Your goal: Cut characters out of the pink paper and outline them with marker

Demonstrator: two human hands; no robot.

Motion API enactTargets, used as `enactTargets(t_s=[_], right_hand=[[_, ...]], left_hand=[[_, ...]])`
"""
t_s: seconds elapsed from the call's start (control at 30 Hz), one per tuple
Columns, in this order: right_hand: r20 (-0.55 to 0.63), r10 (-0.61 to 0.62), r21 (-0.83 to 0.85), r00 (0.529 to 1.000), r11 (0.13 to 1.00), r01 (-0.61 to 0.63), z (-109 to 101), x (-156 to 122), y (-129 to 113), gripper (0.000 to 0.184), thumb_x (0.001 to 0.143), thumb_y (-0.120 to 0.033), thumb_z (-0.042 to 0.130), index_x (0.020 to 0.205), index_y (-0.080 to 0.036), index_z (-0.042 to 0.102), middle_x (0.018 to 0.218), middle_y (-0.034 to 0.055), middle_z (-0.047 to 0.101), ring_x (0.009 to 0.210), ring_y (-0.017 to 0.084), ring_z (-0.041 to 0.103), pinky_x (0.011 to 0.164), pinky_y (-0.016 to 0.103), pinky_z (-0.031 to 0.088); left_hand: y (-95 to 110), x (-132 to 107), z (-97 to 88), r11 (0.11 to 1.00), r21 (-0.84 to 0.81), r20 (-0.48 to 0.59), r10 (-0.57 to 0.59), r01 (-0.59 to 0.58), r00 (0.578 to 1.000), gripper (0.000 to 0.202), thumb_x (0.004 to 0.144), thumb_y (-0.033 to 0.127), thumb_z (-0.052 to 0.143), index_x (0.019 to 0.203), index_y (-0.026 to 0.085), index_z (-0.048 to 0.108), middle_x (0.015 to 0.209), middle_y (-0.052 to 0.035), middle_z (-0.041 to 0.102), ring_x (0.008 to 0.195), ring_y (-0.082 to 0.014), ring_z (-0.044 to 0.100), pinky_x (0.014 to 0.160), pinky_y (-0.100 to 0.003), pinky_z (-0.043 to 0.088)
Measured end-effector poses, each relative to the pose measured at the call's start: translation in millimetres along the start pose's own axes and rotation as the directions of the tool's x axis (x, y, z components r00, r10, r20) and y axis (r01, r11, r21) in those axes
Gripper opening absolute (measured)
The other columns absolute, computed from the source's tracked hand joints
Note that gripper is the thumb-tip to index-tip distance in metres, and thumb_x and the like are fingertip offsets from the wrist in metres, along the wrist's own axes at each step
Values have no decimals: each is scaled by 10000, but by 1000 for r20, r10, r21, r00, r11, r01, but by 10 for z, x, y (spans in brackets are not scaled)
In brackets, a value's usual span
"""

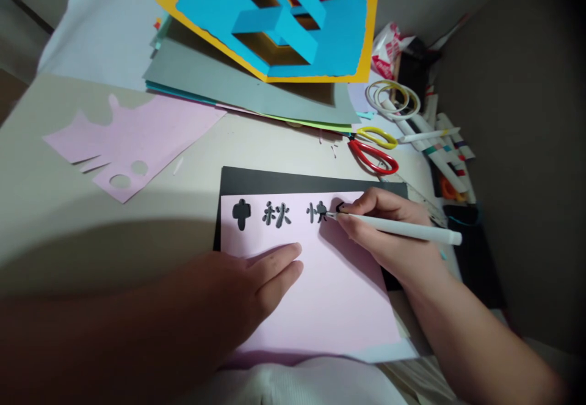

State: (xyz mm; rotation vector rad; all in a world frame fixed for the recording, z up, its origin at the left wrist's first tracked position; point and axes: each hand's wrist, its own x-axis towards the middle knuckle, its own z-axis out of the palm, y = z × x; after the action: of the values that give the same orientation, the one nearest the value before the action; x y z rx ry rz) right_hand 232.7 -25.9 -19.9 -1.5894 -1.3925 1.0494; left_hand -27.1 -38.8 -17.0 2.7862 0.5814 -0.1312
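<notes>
A pink sheet of paper lies on a larger black sheet. Bold black Chinese characters run along its top edge. Between the thumb and fingers of my right hand is a slim white marker pen, its tip touching the third character. The hand rests on the paper's upper right and partly covers a fourth mark. My left hand lies flat on the pink sheet below the characters, fingers stretched out and holding nothing.
A blue and yellow pop-up card stands open on stacked coloured sheets at the back. Red and yellow scissors, tape rolls and several white markers are at right. A cut pink scrap lies left.
</notes>
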Motion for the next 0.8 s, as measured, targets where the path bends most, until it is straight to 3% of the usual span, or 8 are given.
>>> enactTargets(t_s=[0.4,0.67,0.8], right_hand=[[17,-32,-15,999,999,33,15,-4,19,211,775,-125,734,646,-224,598,675,-9,674,603,122,599,547,232,466],[62,2,-4,998,1000,-2,-14,-12,21,189,782,-149,746,660,-212,615,686,-17,664,602,99,547,554,216,433],[87,13,-6,996,1000,-13,-29,-6,20,194,780,-169,755,656,-199,609,681,-19,646,601,89,517,547,209,403]], left_hand=[[0,-16,54,1000,11,1,-8,8,1000,677,856,119,341,1526,76,251,1658,-122,163,937,-211,710,581,-374,525],[-7,-26,60,1000,-24,30,-9,10,999,703,848,119,356,1538,89,229,1668,-110,121,1069,-235,681,613,-366,526],[-10,-54,93,999,-50,3,-10,10,1000,756,836,128,402,1562,126,190,1666,-92,158,1158,-260,639,716,-373,543]])
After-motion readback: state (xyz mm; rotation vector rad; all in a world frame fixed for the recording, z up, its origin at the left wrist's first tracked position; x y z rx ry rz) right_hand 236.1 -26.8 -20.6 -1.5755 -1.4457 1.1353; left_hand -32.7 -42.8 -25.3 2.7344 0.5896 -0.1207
